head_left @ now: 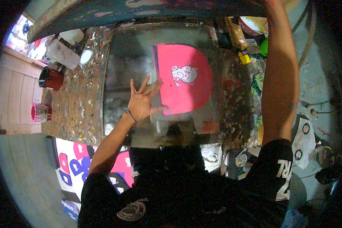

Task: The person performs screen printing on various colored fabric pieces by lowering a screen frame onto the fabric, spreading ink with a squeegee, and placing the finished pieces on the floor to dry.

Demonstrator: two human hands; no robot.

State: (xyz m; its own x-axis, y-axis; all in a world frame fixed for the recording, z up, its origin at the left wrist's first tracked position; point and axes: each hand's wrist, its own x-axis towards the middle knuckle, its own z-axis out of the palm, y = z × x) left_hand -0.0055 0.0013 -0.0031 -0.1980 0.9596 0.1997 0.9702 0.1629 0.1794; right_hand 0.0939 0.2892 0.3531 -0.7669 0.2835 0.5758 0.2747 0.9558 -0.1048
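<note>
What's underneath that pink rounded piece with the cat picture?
The pink piece lies on a shiny grey board; a thin dark edge peeks out along its upper left side. Anything else beneath is covered, so I can't tell.

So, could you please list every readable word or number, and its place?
Black cloth right sleeve: bold white characters, not copied out.
Black cloth shirt: round pale print and small pale mark, too blurred to read.
Flat pink round-ended piece: white cat picture, no visible lettering.
</note>
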